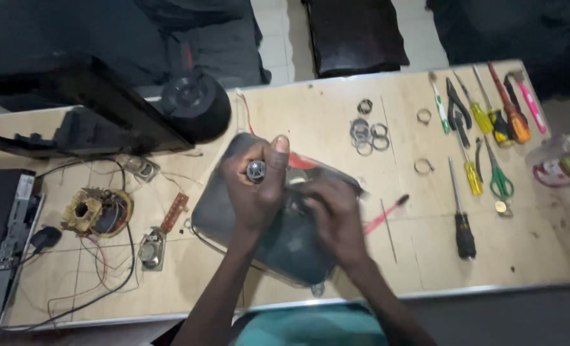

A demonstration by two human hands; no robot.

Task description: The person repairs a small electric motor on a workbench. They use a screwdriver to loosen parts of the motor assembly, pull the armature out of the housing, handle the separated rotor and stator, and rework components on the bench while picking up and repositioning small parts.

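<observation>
Left grip (254, 186) tight round tool handle (256, 171), right hand (336, 221) flat on dark casing (291, 243).

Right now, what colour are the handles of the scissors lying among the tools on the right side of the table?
Green: the scissors show best in the head view.

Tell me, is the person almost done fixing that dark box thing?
Probably not yet. Already out on the table: a wire coil, a small speaker and loose rings. In hand: the left hand grips a tool handle upright over the dark casing, and the right hand rests on it, blurred. Those loose parts lie apart from it.
</observation>
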